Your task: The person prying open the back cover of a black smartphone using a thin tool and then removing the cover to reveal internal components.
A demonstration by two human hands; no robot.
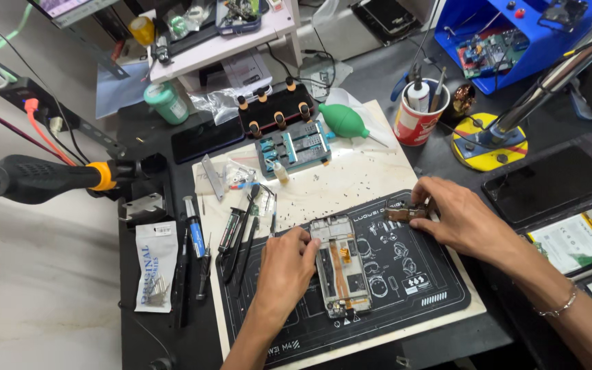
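Observation:
An opened phone frame (340, 274) with its back off lies on a black repair mat (412, 301), showing an orange flex strip down its middle. My left hand (284, 267) rests on the mat with its fingertips against the frame's left edge. My right hand (455, 214) sits at the mat's upper right, its fingers pinching a small brown circuit part (405, 213) that lies on the mat.
Tweezers and screwdrivers (241, 233) lie left of the mat. A blue-grey parts holder (294, 146), a green air blower (342, 120) and a red cup of tools (416, 113) stand behind. A hot-air handle (42, 179) juts in from the left. Other phones (549, 183) lie right.

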